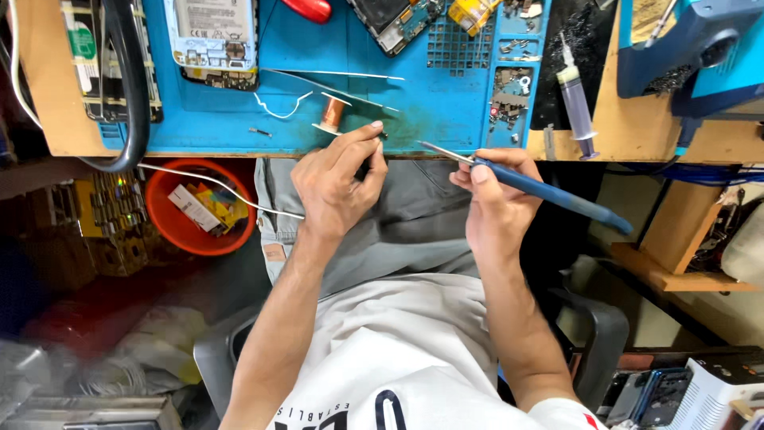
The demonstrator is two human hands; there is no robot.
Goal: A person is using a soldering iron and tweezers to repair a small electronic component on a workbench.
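A blue-handled soldering iron [549, 191] is gripped in the right hand [493, 203], tip pointing left toward the left hand [338, 187], whose fingers are pinched on something tiny at the desk's near edge.

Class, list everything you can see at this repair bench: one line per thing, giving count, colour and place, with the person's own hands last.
work mat: one, blue, on the bench
opened phones: at least three, along the far edge
tweezers: two, silver, mid mat
wire spool: one, copper, by the left hand
syringe: one, purple, right of the mat
bucket: one, orange, under the bench
soldering iron: one, blue handle, in the right hand
left hand: pinching something small, too small to tell
right hand: gripping the iron
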